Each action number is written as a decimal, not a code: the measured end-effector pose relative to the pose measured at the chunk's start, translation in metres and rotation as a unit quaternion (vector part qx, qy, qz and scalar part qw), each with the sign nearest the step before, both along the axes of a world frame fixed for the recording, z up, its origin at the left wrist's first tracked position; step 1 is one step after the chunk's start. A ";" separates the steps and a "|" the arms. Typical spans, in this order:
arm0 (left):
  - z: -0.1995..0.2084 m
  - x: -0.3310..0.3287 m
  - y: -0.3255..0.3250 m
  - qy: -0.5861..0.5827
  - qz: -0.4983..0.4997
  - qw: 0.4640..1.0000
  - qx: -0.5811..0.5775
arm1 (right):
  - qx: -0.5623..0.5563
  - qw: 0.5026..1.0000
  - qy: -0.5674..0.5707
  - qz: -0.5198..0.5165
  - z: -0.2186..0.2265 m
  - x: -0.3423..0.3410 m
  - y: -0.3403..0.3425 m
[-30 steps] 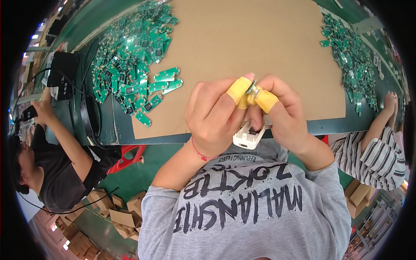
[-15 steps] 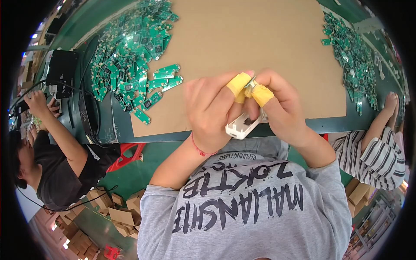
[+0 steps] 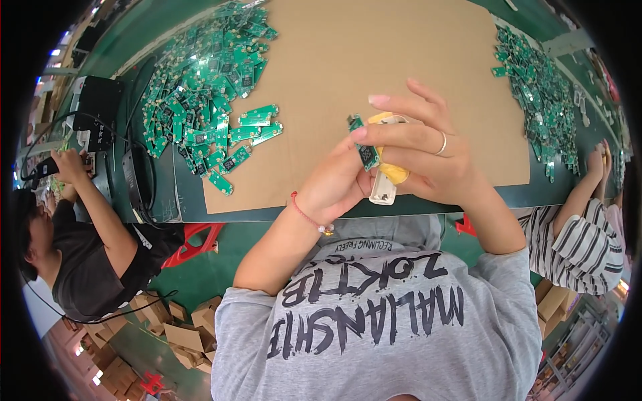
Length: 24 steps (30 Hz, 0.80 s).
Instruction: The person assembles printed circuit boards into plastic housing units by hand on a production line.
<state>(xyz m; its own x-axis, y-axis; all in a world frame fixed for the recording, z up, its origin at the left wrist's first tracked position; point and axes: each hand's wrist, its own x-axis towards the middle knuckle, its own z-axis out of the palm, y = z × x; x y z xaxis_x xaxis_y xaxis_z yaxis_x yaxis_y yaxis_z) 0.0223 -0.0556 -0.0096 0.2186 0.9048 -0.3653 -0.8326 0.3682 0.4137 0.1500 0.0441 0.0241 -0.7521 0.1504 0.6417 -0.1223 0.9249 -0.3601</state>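
Observation:
Both my hands meet over the near part of the brown board, around a white plastic casing [image 3: 383, 189] and a small green circuit board [image 3: 368, 155] with a dark chip. My left hand [image 3: 336, 179], with a red bracelet at the wrist, is closed around the casing from the left; most of its fingers are hidden. My right hand [image 3: 428, 144], wearing a ring, reaches across the casing. One of its fingertips lies on the circuit board, while its other fingers are raised. Yellow tape [image 3: 394, 174] wraps fingertips beside the casing. Exactly how the circuit board is pinched is partly hidden.
A large heap of green circuit boards [image 3: 200, 93] lies on the left, with several loose ones at its edge. Another heap [image 3: 538, 100] is on the right. Black devices and cables [image 3: 134, 174] stand at far left. Co-workers [image 3: 87, 247] sit on both sides.
My right hand has shifted its grip and spread its upper fingers. The circuit board now shows its face left of the casing, which is turned more upright. The left hand has rolled slightly.

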 end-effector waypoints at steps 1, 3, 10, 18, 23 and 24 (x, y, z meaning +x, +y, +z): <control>-0.004 0.001 -0.001 -0.003 0.023 1.000 0.014 | 0.028 1.000 0.007 -0.010 0.000 0.000 0.001; -0.005 0.001 -0.002 -0.005 0.049 0.998 0.026 | 0.052 0.998 0.019 -0.040 -0.002 0.000 0.004; -0.002 0.009 0.002 0.193 0.128 0.959 0.164 | 0.136 0.981 -0.012 -0.135 0.001 0.002 0.009; 0.003 0.001 0.007 0.388 0.258 0.872 0.149 | -0.228 0.947 -0.180 -0.139 0.022 0.019 -0.002; 0.004 0.008 0.009 0.467 0.267 0.821 0.193 | -0.442 0.893 -0.014 -0.080 0.002 0.010 -0.011; 0.005 0.008 0.009 0.466 0.267 0.821 0.193 | -0.442 0.893 -0.014 -0.081 -0.004 0.010 -0.012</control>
